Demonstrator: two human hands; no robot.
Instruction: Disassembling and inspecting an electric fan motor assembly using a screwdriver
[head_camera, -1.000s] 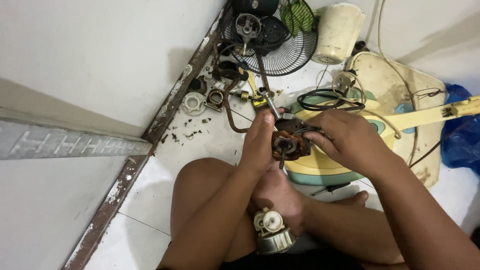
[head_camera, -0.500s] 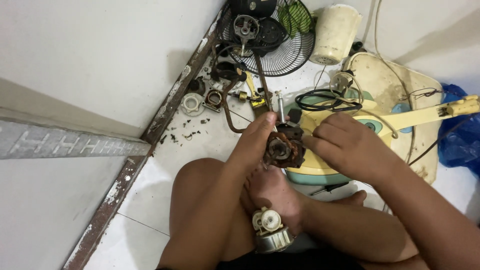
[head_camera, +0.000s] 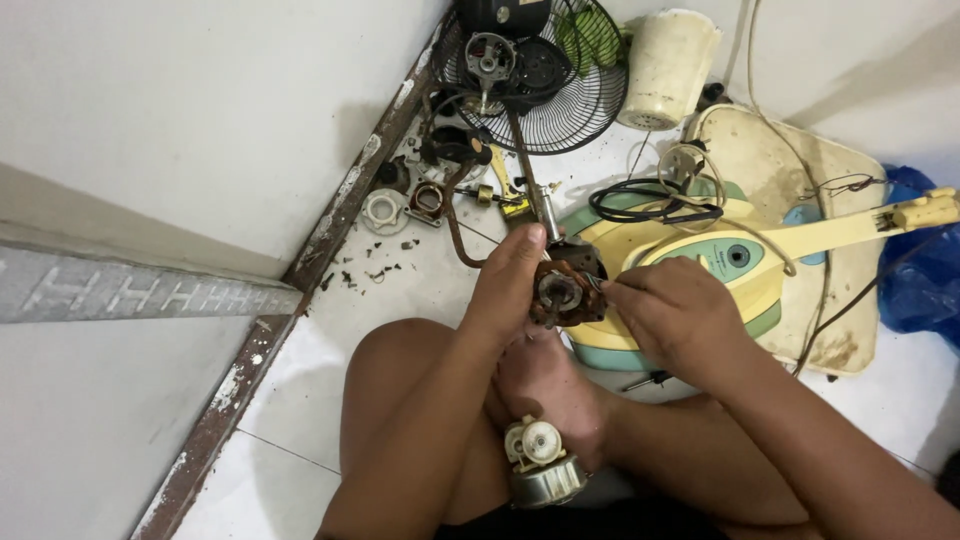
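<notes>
Head view: the left hand grips a rusty fan motor; the right hand pinches its side, just above the fan base on the floor.

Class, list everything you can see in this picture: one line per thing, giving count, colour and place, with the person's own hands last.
rusty motor part: 1, brown and dark, held between both hands
small motor: 1, cream and grey metal, resting on the person's foot
fan grille: 1, black, top centre against the wall
fan base: 1, cream and green, on the floor right of the hands
bucket: 1, cream, top right of the grille
coiled cable: 1, black, on the fan base
plastic bag: 1, blue, far right
loose small parts: several, white and rusty, by the wall base
left hand: 1, gripping the motor part
right hand: 1, fingertips at the motor part
</notes>
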